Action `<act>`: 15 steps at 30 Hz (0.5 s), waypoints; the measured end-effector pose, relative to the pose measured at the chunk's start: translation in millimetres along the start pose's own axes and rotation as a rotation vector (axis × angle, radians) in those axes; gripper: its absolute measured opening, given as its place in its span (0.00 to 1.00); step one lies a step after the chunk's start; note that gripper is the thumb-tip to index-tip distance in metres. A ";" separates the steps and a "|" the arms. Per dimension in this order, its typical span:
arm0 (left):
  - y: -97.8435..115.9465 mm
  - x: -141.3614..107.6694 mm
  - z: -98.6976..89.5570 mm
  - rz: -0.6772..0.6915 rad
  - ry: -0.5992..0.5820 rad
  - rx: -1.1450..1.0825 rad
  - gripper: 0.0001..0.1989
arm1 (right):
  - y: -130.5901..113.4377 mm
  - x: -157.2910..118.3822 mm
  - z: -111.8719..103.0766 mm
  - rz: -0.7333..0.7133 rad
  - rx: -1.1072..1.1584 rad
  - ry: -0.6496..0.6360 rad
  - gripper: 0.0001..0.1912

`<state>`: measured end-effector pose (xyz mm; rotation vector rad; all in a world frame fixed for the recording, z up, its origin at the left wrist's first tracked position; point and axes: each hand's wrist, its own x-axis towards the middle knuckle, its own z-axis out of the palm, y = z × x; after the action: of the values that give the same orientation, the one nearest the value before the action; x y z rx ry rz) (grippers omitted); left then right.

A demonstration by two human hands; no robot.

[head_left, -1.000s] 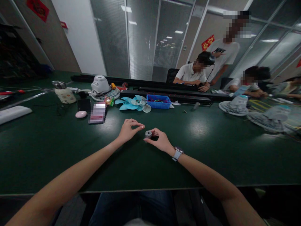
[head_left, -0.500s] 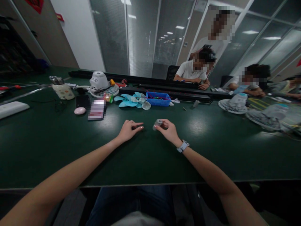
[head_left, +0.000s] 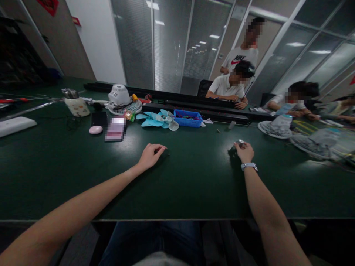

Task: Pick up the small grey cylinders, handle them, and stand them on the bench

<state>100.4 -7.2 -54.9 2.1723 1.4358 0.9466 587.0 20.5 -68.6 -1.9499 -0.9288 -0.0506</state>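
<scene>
My right hand (head_left: 245,151), with a watch (head_left: 249,166) at its wrist, grips a small silver-grey cylinder (head_left: 240,142) with a round metal top. It is on or just above the green table; I cannot tell which. Further left, my left hand (head_left: 150,156) rests near the table surface, its thumb and forefinger closed together at the tips. Whatever sits in that pinch, if anything, is too small to name. Behind the left hand lie light blue fan blades (head_left: 150,119) and clear round-lobed blades (head_left: 168,119).
A blue bin (head_left: 188,119) with wires stands behind the blades. At back left are a white fan part (head_left: 119,96), a bottle (head_left: 76,105), a phone (head_left: 115,129) and a pink oval case (head_left: 95,130). More fan parts (head_left: 277,125) lie right. Several people sit or stand across the table.
My right hand has moved right with the silver-grey cylinder, away from my left hand. The left thumb and forefinger have closed together. The camera view has shifted slightly.
</scene>
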 end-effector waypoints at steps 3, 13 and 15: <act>-0.7 -0.4 0.8 -0.019 0.038 -0.017 0.18 | -24.1 -13.8 -0.3 -0.092 -0.033 0.127 0.40; -6.4 0.4 4.6 -0.091 0.149 -0.079 0.16 | -164.5 -200.5 23.0 -1.158 -0.044 -0.774 0.29; -6.4 0.5 5.2 -0.089 0.150 -0.079 0.15 | -172.5 -219.1 28.3 -1.201 -0.026 -0.919 0.28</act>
<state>100.0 -3.8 -62.5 1.9999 1.5223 1.1350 314.4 -39.5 -43.1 -1.1023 -2.5823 0.1595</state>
